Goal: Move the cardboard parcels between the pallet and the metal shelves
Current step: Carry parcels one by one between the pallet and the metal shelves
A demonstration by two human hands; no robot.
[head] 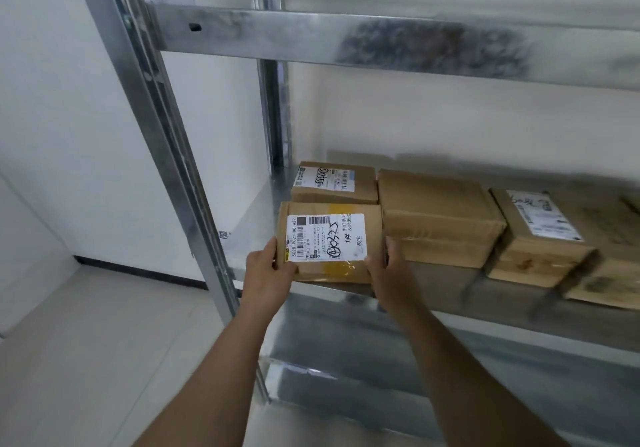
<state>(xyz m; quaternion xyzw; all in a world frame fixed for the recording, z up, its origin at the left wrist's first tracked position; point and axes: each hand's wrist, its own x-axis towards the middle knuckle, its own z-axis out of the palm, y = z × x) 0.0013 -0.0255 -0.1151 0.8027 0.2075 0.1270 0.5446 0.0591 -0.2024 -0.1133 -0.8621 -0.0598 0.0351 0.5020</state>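
Here both hands, left (268,268) and right (384,266), clamp the parcel (329,242) by its sides at the shelf (249,228) edge; keep it level, clear of neighbouring box (436,214).

On the front parcel's label (325,237), centre frame, I read "502B P021-00 A37" and handwritten "1#". I can't read the rear parcel's label (325,178): it's scrawled over.

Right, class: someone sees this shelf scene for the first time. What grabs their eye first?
Two bare hands, left hand and right hand, grip a brown cardboard parcel with a white barcode label at the front edge of the grey metal shelf. More brown parcels sit behind and to its right.
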